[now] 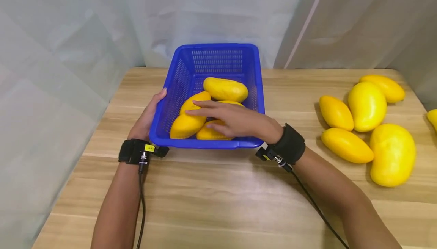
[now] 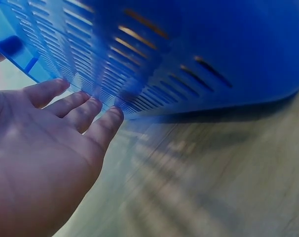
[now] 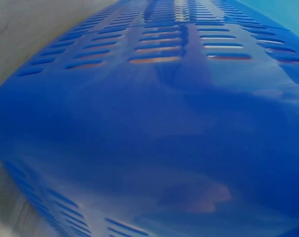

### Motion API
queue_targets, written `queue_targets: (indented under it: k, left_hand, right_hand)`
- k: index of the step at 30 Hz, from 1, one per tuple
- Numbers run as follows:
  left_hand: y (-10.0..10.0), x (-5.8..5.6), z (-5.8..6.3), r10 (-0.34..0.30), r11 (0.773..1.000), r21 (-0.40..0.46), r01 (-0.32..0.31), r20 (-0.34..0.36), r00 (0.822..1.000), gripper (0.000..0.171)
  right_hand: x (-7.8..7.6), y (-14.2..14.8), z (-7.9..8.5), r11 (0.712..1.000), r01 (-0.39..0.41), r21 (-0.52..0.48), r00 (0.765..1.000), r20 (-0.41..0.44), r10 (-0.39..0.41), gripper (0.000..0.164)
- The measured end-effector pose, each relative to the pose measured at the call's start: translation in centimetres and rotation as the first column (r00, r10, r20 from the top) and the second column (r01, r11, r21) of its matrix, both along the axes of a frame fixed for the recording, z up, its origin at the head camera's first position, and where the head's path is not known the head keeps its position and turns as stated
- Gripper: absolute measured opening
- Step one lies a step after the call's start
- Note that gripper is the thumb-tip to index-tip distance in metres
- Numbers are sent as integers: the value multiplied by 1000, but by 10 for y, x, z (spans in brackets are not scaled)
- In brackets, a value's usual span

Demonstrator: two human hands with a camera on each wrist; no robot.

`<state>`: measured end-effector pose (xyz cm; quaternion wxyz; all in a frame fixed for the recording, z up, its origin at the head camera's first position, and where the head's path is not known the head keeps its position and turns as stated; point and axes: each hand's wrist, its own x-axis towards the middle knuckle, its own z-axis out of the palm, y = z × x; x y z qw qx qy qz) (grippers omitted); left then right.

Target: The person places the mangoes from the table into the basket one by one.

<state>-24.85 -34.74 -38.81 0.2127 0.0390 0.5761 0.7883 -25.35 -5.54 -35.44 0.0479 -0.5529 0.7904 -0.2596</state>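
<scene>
Though slotted all along its walls, solid and glossy at the rim and rounded corners: a deep blue plastic basket [image 1: 208, 143], oblong and open-topped, over a pale wood-grain table [image 1: 211, 203]. Cannot tell whether resting flat or slightly tipped. Inside, toward the near end, at least five mangoes: across the middle, a pale mango [image 1: 225, 89] with bumpy, dented skin; along the left, a smooth mango [image 1: 189, 107] of warmer yellow, touching a plump mango [image 1: 186, 126] just nearer; by the near wall, an orange-tinged mango [image 1: 209, 132]; under the right hand [image 1: 235, 119], another, mostly hidden. Over the fruit, right fingers stretched out and a little apart, thumb separate, nothing pinched. Against the basket's outer left side, the left hand [image 1: 145, 116], with fingers [image 2: 105, 129] straight, slightly spread, tips on the slots, thumb up by the rim. In the right wrist view, only blue wall and a shiny corner, with fruit colour through some slots. Farther right on the table, a loose cluster of five more mangoes, the biggest mango [image 1: 392, 155] broad and bright yellow, the slimmer ones more golden.
</scene>
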Motion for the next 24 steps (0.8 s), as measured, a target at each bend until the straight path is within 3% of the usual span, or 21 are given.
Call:
queue_targets:
  k: [10,14,18,24]
  left_hand:
    - [1,1,-3,-27,1000,0,27,38,999,69]
    - [-2,2,-2,-18,1000,-1,18,49,999,69]
    - [-3,3,0,-9,1000,24,8,57,998,67]
    - [-3,3,3,-13,1000,23,12,45,999,65]
  right_hand:
    - [4,-2,-1,999,23,41,1000,3,-23,51]
    - [4,-4,0,999,48,-12,999,-25,-48,47]
    - [4,-4,5,990,109,-88,992,-52,-114,40]
    - [4,15,19,965,235,-117,970,-31,-240,41]
